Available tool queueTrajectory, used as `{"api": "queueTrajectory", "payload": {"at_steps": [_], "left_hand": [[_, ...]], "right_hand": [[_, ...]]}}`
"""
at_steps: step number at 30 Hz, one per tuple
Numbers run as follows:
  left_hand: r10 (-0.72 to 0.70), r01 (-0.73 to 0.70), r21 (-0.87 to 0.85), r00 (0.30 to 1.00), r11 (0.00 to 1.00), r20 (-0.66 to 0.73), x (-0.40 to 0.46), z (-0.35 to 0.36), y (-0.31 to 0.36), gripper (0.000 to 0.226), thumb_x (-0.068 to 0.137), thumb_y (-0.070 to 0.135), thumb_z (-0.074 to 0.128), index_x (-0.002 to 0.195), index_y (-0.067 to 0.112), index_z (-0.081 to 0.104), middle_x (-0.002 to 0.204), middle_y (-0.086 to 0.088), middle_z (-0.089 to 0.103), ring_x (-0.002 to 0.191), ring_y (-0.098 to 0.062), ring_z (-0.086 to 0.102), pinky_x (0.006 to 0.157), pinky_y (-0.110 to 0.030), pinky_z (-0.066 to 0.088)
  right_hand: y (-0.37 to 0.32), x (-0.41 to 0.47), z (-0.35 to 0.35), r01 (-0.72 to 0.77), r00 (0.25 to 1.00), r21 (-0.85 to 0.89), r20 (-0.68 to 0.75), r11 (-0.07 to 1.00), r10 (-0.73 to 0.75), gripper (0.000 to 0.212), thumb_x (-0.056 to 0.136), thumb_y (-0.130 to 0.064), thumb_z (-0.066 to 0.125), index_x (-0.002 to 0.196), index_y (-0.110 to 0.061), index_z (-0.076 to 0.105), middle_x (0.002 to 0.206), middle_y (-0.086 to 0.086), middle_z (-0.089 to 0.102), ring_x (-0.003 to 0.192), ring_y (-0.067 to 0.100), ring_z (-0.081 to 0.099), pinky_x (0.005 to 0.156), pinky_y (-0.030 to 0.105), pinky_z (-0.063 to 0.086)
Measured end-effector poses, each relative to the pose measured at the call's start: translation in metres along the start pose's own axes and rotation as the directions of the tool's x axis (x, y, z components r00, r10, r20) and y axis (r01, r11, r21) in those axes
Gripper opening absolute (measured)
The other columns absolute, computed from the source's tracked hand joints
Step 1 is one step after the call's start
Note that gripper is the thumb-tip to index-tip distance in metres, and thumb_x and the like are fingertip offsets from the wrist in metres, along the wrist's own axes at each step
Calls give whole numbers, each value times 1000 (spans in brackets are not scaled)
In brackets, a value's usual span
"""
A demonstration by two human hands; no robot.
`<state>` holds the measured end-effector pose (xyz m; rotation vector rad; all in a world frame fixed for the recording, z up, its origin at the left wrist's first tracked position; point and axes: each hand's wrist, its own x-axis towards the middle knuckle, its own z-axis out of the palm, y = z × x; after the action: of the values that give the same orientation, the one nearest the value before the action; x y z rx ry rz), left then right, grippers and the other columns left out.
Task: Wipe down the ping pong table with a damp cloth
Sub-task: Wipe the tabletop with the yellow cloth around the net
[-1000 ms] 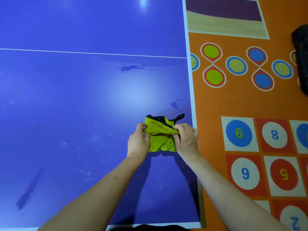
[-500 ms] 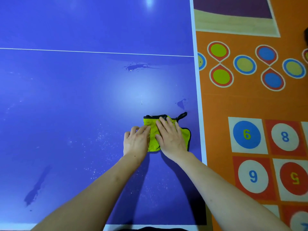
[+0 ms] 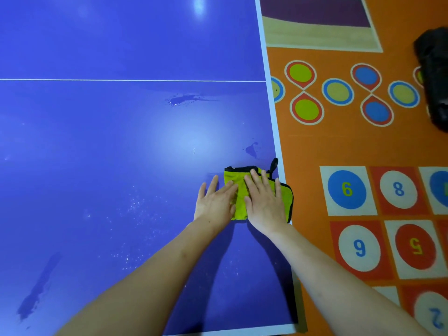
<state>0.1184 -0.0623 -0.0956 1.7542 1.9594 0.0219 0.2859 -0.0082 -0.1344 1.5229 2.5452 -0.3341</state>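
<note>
A folded yellow-green cloth [image 3: 238,190] with black trim and a black loop lies on the blue ping pong table [image 3: 109,154], right at its right edge. My right hand [image 3: 265,201] presses flat on the cloth with straight fingers. My left hand [image 3: 214,202] lies flat beside it, its fingertips on the cloth's left part and its palm on the table. Dark wet splashes [image 3: 184,100] and a small blotch [image 3: 252,150] mark the surface beyond the cloth. White specks [image 3: 135,209] are scattered to the left of my hands.
A white line [image 3: 121,80] crosses the table. A dark streak [image 3: 38,287] sits near the front left. To the right is an orange floor mat [image 3: 339,146] with numbered circles. A black object [image 3: 434,76] lies on the mat at the far right.
My hands stopped pinching and folding the cloth and laid it flat on the table. Both palms now press it down, and the cloth has shifted slightly towards the table's right edge.
</note>
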Motion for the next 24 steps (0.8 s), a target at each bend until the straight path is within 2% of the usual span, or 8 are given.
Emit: {"api": "queueTrajectory", "payload": {"at_steps": [2, 4, 8, 11, 14, 18, 21, 24], "left_hand": [[-47, 40, -68, 994, 997, -101, -2, -2, -10, 46, 98, 26, 47, 144, 32, 43, 154, 11, 40, 150, -24, 20, 120, -44, 20], [-101, 89, -87, 985, 992, -142, -3, -3, -24, 49, 97, 21, 45, 145, 28, 45, 153, 6, 43, 148, -21, 26, 117, -39, 23], [-147, 141, -57, 981, 988, -125, -1, -6, -46, 53, 96, 16, 45, 148, 23, 43, 155, 3, 39, 147, -19, 26, 116, -38, 24], [-181, 171, -87, 975, 981, -125, 6, -17, -56, 52, 93, 14, 47, 144, 21, 46, 150, 0, 40, 141, -21, 33, 113, -38, 28], [-212, 201, -88, 967, 976, -144, 20, -30, -67, 52, 92, 15, 47, 144, 22, 45, 150, -1, 39, 138, -23, 34, 112, -38, 28], [-255, 262, 5, 944, 965, -210, 45, -47, -86, 52, 90, 20, 50, 141, 25, 47, 149, 2, 41, 137, -20, 36, 113, -42, 26], [-344, 368, 105, 919, 924, -193, 61, -50, -109, 53, 90, 25, 48, 142, 27, 40, 154, 5, 33, 143, -16, 28, 115, -49, 20], [-349, 379, 197, 921, 904, -170, 78, -58, -133, 50, 90, 25, 46, 138, 28, 36, 154, 8, 28, 145, -16, 25, 114, -55, 18]], "right_hand": [[-16, 3, 0, -26, 999, 21, -47, 999, 27, 61, 108, -44, 24, 167, -27, 22, 177, 0, 9, 163, 26, 3, 128, 63, 9], [-29, 7, 5, -40, 998, 42, -56, 998, 42, 63, 108, -52, 18, 168, -32, 15, 177, 0, 5, 163, 27, 0, 126, 66, 6], [-36, 11, 20, -44, 999, -5, -32, 999, 44, 66, 108, -62, 15, 168, -38, 3, 177, 1, -7, 163, 30, -9, 124, 70, 2], [-28, 34, 15, -8, 999, -24, -35, 1000, 7, 65, 108, -62, 18, 168, -41, 5, 177, 0, -1, 163, 30, -6, 124, 71, 5], [-23, 81, 1, -40, 999, -26, -37, 999, 39, 63, 109, -62, 18, 167, -42, 5, 177, -2, 1, 163, 29, -4, 123, 73, 5], [-16, 164, -21, -24, 998, 13, -53, 1000, 24, 61, 108, -63, 12, 166, -44, 4, 177, -4, 1, 163, 28, -3, 121, 76, 0], [-8, 234, -42, 5, 999, 44, -48, 999, -3, 59, 108, -63, 7, 165, -48, 1, 177, -7, -1, 163, 27, -6, 121, 75, -5], [-3, 289, -58, 24, 999, 59, -46, 998, -22, 56, 108, -59, 2, 163, -53, 0, 177, -8, -3, 163, 25, -9, 122, 73, -8]]}}
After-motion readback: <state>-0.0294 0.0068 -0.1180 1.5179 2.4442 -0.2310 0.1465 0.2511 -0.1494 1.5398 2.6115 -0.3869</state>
